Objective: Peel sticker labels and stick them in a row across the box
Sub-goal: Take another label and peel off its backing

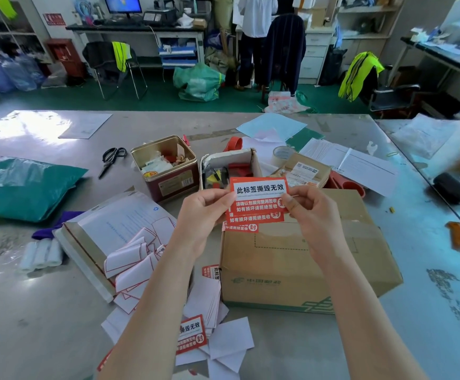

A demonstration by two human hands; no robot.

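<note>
Both hands are raised over the far left corner of a cardboard box (305, 259) that sits on the grey table (45, 311). The left hand (204, 212) pinches the left edge of a small stack of red sticker labels (259, 194), thumb on the front and fingers curled behind. The right hand (309, 207) pinches the right edge of the top label, thumb and forefinger closed on its corner by the round red seal mark. The stack is fanned, so the lower edges of two more labels show beneath the top one, stepping down to the left (each carries the same white band of black characters and white text on red, as far as it can be read). The stack is held in the air above the box lid; whether its lowest edge touches the lid cannot be told.

The box top is plain brown with a dashed outline printed on it. Left of the box lies a heap of white backing papers (135, 259) with red borders, partly on a large paper envelope (119, 229). Another red label (191, 334) lies face up among white slips near the left forearm. Behind the hands stand an open red tin (168, 171), a small open carton (231, 165) and black scissors (112, 160). A green plastic bag (23, 185) lies at the far left.
</note>
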